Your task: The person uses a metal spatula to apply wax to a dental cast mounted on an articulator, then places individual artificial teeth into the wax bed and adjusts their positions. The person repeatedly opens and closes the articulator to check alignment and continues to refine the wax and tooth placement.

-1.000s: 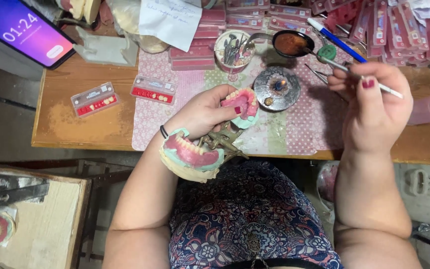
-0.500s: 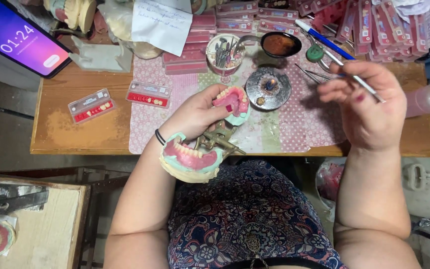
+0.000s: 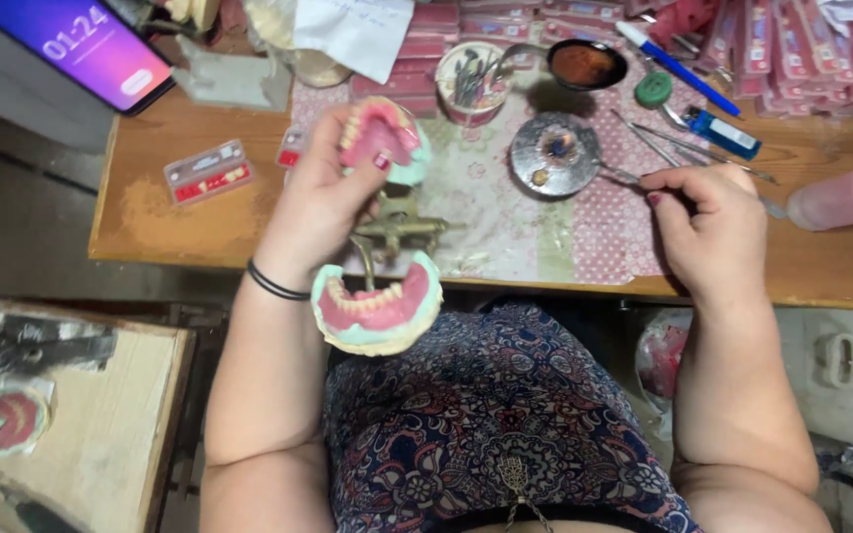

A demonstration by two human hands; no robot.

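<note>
Denture model on a brass articulator (image 3: pixel 397 232), hinged open. Upper half (image 3: pixel 379 133), pink wax gum with a row of teeth on a pale green cast, raised over the bench. Lower half (image 3: pixel 379 308), same pink and green, hangs off the near bench edge above the lap.

Left hand (image 3: pixel 320 207): fingers (image 3: pixel 387 158) curled tight round the upper half, thumb and red-nailed tips pressed on the pink gum; grasping, not released. Black hair tie on that wrist (image 3: pixel 273 283).

Right hand (image 3: pixel 708 222): fingers clenched on a thin metal instrument (image 3: pixel 624 178); its tip reaches left to a round metal dish (image 3: pixel 557 156) holding a small flame. Instrument well apart from the model, to its right.

Bench (image 3: pixel 165 217): wooden, with patterned pink cloth (image 3: pixel 604 222) under the work. Behind the dish: a cup of tools (image 3: pixel 473 77), dark bowl of orange-brown stuff (image 3: pixel 586 63), blue pen (image 3: pixel 678 69), blue lighter (image 3: pixel 728 133). Far right, a pinkish bottle (image 3: pixel 846 194) lying down. Far left, a tilted phone (image 3: pixel 86 44), screen lit; a clear box of teeth (image 3: pixel 207 171) near it.
</note>
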